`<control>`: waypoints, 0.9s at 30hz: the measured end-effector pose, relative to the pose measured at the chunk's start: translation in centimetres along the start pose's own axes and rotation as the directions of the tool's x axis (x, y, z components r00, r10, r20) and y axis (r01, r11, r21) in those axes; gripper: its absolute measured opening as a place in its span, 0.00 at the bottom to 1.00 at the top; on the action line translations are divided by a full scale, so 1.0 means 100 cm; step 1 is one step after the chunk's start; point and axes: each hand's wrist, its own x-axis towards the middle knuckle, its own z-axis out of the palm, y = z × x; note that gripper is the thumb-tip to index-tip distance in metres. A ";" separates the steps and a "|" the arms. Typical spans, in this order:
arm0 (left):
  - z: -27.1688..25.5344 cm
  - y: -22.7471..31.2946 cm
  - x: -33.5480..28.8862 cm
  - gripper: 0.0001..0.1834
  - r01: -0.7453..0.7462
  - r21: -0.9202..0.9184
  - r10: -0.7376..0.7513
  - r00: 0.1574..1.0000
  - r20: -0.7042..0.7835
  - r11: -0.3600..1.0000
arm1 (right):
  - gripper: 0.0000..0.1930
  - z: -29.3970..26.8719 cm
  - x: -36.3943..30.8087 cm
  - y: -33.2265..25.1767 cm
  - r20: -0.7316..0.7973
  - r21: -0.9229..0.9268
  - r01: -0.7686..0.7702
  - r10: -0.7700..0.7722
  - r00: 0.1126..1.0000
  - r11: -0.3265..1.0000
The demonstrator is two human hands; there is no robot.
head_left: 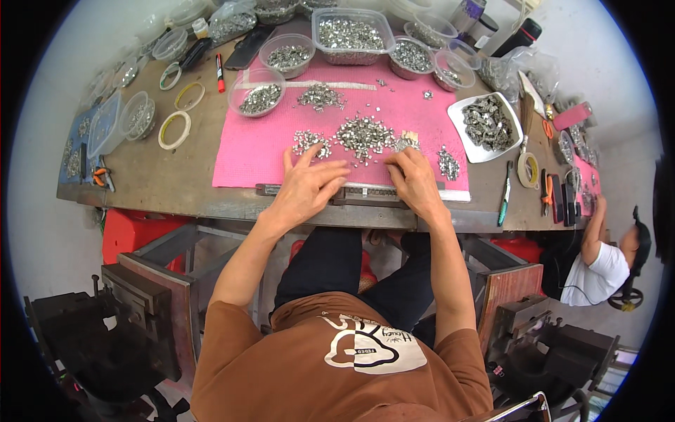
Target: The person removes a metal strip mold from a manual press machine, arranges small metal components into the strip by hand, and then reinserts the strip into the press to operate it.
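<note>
A pink ribbed mat (235,158) covers the middle of the bench, with a dark slotted metal bar (369,192) along its front edge. My left hand (307,186) lies palm down over the left part of the bar, fingers spread. At the bar's right part my right hand (416,181) has its fingers drawn together; whatever they pinch is hidden. Just beyond my hands is a heap of small silvery metal pieces (363,137). A smaller cluster of pieces (308,142) lies by my left fingertips, and another small pile (448,164) is right of my right hand.
Clear tubs (353,32) of metal pieces line the back. A white dish (486,126) of darker pieces stands at right, near a utility knife (506,193) and pliers (546,193). Tape rolls (174,130) and a red marker (220,73) lie left. Another person (598,264) sits far right.
</note>
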 end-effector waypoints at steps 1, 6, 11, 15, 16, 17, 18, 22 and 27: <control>0.001 -0.003 0.001 0.12 0.029 -0.024 -0.031 0.995 -0.097 0.999 | 0.05 0.001 0.002 -0.003 0.000 0.001 0.002 -0.002 1.000 1.000; 0.005 0.003 0.018 0.05 0.050 0.058 -0.030 0.952 -0.305 0.997 | 0.05 0.018 0.012 -0.005 0.010 0.067 -0.040 0.040 0.999 0.997; 0.022 -0.001 0.034 0.04 -0.004 0.074 0.026 0.955 -0.296 0.997 | 0.04 0.011 0.007 -0.012 -0.009 -0.008 -0.023 0.023 1.000 1.000; 0.026 -0.009 0.038 0.04 -0.045 0.144 0.081 0.962 -0.260 0.989 | 0.03 -0.007 -0.012 -0.025 0.063 0.178 -0.125 0.116 0.991 0.976; 0.026 -0.010 0.039 0.04 -0.047 0.139 0.082 0.963 -0.258 0.989 | 0.03 -0.008 -0.017 -0.027 0.064 0.175 -0.130 0.120 0.991 0.976; 0.026 -0.010 0.041 0.04 -0.045 0.140 0.079 0.966 -0.248 0.989 | 0.03 -0.008 -0.021 -0.028 0.041 0.179 -0.106 0.100 0.994 0.978; 0.025 -0.010 0.042 0.04 -0.044 0.143 0.077 0.968 -0.237 0.989 | 0.03 -0.007 -0.025 -0.030 0.016 0.184 -0.082 0.080 0.997 0.980; 0.023 -0.010 0.045 0.04 -0.025 0.093 0.044 0.977 -0.208 0.995 | 0.04 -0.004 -0.032 -0.032 -0.057 0.150 -0.023 0.032 0.998 0.988; 0.020 -0.009 0.042 0.05 -0.007 0.091 0.024 0.982 -0.186 0.996 | 0.03 0.000 -0.033 -0.028 -0.047 0.174 -0.029 0.038 0.998 0.984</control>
